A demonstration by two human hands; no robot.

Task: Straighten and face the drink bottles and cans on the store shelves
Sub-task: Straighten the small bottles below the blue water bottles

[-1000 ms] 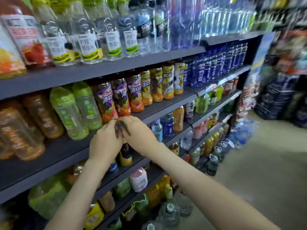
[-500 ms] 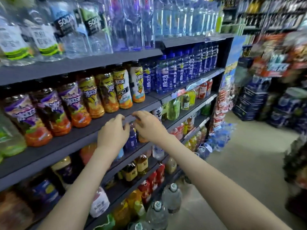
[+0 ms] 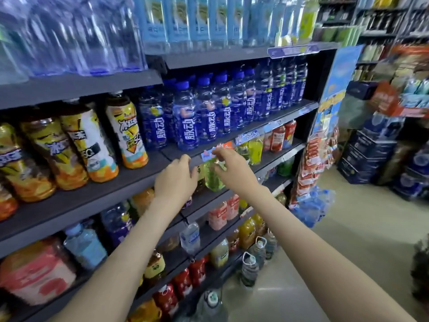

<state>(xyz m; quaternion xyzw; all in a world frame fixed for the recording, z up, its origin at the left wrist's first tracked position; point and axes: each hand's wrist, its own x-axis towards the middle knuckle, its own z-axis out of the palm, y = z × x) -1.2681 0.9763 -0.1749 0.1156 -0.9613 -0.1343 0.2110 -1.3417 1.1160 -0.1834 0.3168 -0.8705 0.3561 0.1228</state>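
Observation:
A green drink bottle [image 3: 213, 181] stands at the front of the shelf below the row of blue-labelled bottles [image 3: 188, 126]. My right hand [image 3: 234, 170] curls its fingers and thumb around the upper part of this green bottle. My left hand [image 3: 176, 180] is open, fingers apart, with its fingertips at the bottle's left side. Tall yellow-and-orange tea bottles [image 3: 126, 133] stand to the left on the dark shelf [image 3: 104, 194]. More yellow-green bottles [image 3: 255, 149] sit behind my right hand. The green bottle's cap is hidden by my fingers.
Price tags [image 3: 249, 135] hang on the shelf edge above my hands. Large handled water jugs [image 3: 249, 268] stand on the floor by the lowest shelf. Snack packs [image 3: 313, 159] hang on the shelf end, and stacked drink cases [image 3: 371, 154] line the aisle's right side.
I have moved right along the shelves, from the purple and orange juice bottles to the blue bottles. Both hands shifted right, and my right hand now holds the green bottle.

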